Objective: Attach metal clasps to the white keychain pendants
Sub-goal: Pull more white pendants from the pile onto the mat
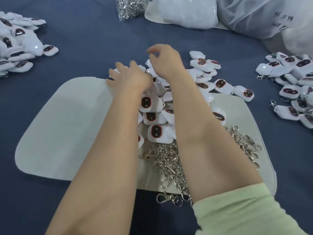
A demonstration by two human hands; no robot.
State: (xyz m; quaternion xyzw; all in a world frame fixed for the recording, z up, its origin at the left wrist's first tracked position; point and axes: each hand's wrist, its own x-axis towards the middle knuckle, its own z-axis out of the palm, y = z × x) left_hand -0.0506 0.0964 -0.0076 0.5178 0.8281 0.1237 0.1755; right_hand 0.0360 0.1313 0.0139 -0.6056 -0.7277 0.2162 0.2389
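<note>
A heap of white keychain pendants [150,104] with dark red-rimmed faces lies on the far middle of a pale mat [67,124]. Loose metal clasps [169,160] are piled on the mat's near edge, between my forearms. My left hand [128,77] reaches over the far left of the heap, its fingers spread and touching pendants. My right hand [164,60] hovers just above the far end of the heap with its fingers loosely curled downward. I see nothing held in it, though its palm side is hidden.
More pendants [17,44] are heaped at the far left on the dark blue cloth. Pendants with clasps on them [294,82] lie at the right. A clear bag of clasps [130,5] and white plastic bags [183,12] sit at the back.
</note>
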